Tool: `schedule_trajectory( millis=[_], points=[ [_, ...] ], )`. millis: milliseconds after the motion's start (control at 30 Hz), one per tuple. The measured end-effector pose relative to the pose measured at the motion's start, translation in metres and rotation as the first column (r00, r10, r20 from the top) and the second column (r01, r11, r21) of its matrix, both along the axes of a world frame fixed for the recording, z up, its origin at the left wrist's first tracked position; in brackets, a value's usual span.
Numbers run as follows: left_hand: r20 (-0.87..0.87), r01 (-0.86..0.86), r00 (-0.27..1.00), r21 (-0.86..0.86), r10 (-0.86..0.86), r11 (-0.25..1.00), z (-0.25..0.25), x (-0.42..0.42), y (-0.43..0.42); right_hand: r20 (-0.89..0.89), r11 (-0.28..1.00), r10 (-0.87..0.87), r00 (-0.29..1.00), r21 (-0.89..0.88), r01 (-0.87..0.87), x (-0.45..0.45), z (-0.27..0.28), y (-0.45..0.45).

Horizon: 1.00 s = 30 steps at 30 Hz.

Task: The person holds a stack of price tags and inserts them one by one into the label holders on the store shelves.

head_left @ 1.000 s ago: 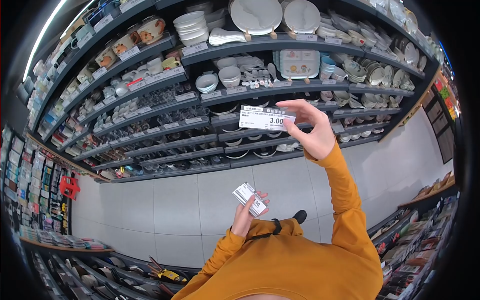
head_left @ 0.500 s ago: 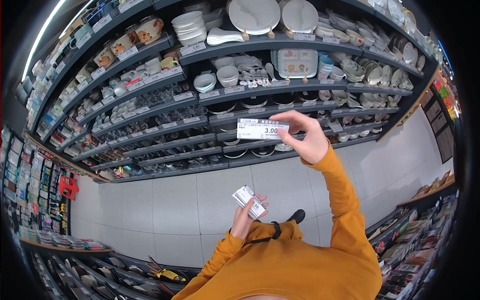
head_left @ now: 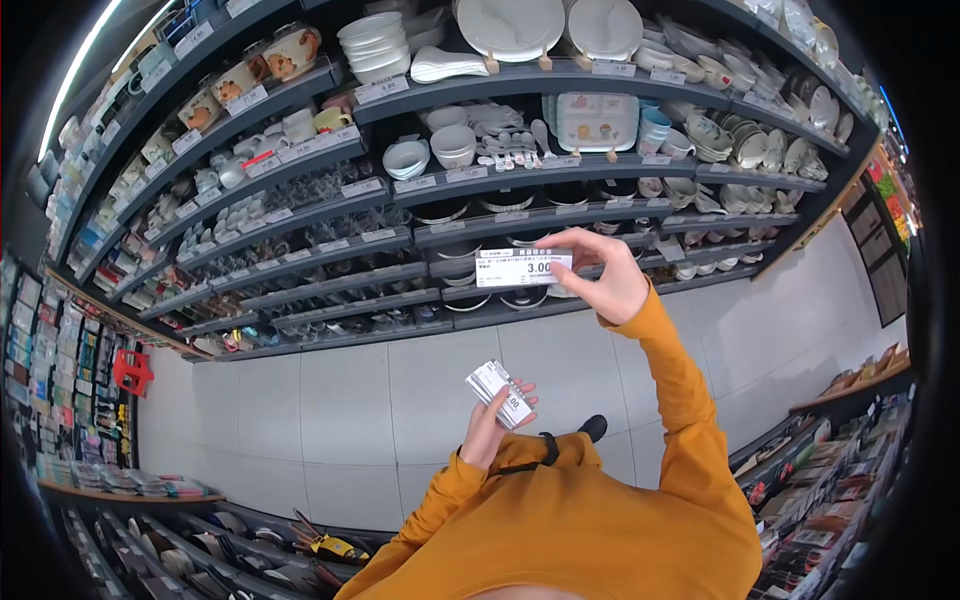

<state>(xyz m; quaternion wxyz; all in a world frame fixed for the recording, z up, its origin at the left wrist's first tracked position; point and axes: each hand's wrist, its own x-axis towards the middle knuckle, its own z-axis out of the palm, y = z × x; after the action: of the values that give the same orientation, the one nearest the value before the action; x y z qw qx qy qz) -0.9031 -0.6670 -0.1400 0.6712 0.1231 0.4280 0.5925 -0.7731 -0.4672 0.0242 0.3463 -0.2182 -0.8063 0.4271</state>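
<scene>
My right hand [head_left: 605, 278] pinches a white price tag [head_left: 510, 269] by its right end, thumb in front and forefinger on the top edge. The tag faces me, printed "3.00" under a dark top strip, and is held up before the shelves. Lower down, near my waist, my left hand [head_left: 490, 420] is closed around a small stack of similar price tags [head_left: 497, 388], fanned a little, with the thumb across them. A "00" price shows on the top one; most of the others are covered.
A long curved shelf unit [head_left: 540, 180] ahead carries bowls [head_left: 375, 45], white plates [head_left: 510, 25], a divided tray [head_left: 597, 122], mugs and glasses, with price labels along its edges. A red basket or stool [head_left: 132, 372] stands at left. More shelving [head_left: 240, 540] is behind me. Grey floor tiles [head_left: 350, 410] lie between.
The right hand and its tag have dipped slightly, and the tag sits a bit straighter. The view has shifted a little; the left hand keeps its hold on the stack.
</scene>
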Motion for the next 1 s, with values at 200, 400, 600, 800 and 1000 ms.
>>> schedule_trajectory(
  millis=[200,400,600,800,1000],
  points=[
    [0.036,-0.006,0.999,0.032,0.005,0.999,0.002,-0.007,0.014,0.015,1.000,0.014,1.000,-0.006,-0.014,-0.011,0.001,0.014],
    [-0.008,-0.037,0.999,0.034,0.037,0.999,0.010,-0.019,0.042,-0.022,1.000,-0.007,1.000,-0.023,0.007,-0.020,-0.006,0.041],
    [-0.007,-0.018,1.000,0.046,0.018,0.999,0.020,-0.016,0.077,-0.033,0.996,-0.062,0.998,-0.061,0.060,-0.018,-0.042,0.090],
    [0.034,0.068,0.997,0.043,-0.069,0.997,0.027,0.000,0.124,0.231,0.969,-0.242,0.942,-0.001,0.249,-0.013,-0.149,0.196],
    [0.057,-0.083,0.995,0.026,0.081,0.996,0.034,0.016,0.172,0.204,0.969,-0.248,0.947,0.073,0.237,-0.049,-0.151,0.302]
  ],
)
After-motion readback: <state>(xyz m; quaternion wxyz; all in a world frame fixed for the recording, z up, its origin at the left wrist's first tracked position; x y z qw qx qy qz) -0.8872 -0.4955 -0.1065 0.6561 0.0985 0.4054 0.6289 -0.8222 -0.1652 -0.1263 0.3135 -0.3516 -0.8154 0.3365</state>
